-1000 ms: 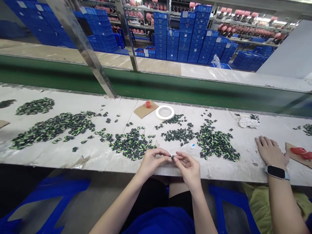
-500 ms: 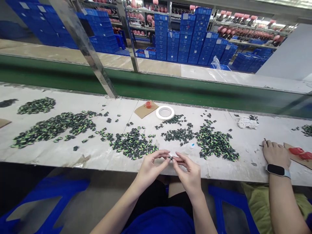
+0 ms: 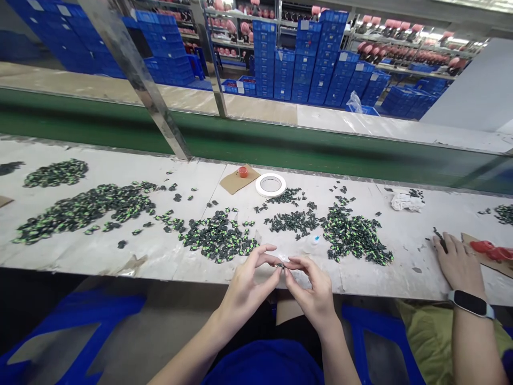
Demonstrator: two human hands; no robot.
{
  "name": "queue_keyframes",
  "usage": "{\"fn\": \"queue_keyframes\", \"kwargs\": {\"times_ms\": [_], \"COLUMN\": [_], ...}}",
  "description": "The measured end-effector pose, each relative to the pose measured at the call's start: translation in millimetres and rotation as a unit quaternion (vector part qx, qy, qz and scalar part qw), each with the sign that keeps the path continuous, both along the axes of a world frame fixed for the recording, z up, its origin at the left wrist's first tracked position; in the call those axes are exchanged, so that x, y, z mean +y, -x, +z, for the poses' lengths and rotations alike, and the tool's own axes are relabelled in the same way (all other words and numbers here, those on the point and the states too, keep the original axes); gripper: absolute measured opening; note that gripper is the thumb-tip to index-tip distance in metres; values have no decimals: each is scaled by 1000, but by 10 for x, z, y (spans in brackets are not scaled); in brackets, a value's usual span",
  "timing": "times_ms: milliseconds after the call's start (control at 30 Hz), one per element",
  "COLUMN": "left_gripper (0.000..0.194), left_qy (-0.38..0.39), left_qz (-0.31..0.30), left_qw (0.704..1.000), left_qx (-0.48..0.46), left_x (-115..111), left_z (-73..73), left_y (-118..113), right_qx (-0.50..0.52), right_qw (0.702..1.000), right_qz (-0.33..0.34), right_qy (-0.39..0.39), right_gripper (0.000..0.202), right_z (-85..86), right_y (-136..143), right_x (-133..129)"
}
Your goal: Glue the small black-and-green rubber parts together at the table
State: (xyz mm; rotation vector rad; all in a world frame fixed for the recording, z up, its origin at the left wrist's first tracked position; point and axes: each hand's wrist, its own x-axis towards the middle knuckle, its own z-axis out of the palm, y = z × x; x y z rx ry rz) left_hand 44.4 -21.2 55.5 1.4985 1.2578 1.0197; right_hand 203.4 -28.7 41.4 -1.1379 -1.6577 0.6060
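Left hand (image 3: 249, 279) and right hand (image 3: 311, 286) pinch 1 small dark part (image 3: 281, 265); crate labels (image 3: 305, 24) unreadable.

bright overhead light, edges stretched

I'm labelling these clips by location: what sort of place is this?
Probably a factory assembly line: piles of small dark parts lie on a long worktable, stacks of blue crates stand behind, and shelves hold rows of similar pink-topped items.
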Motion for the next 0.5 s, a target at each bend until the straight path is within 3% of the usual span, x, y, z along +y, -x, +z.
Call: {"fn": "queue_keyframes", "kwargs": {"times_ms": [333, 500], "left_gripper": [36, 31], "left_qy": [30, -20], "left_qz": [8, 15], "left_qw": [999, 999], "left_qx": [-36, -27], "left_x": [-13, -10], "left_z": [-62, -29], "left_y": [-17, -15], "right_qx": [59, 13], "right_qw": [995, 999], "right_qz": [34, 16], "right_qy": [74, 40], "right_gripper": [29, 17], "right_z": [37, 133], "right_y": [-63, -85], "right_x": [41, 9]}}
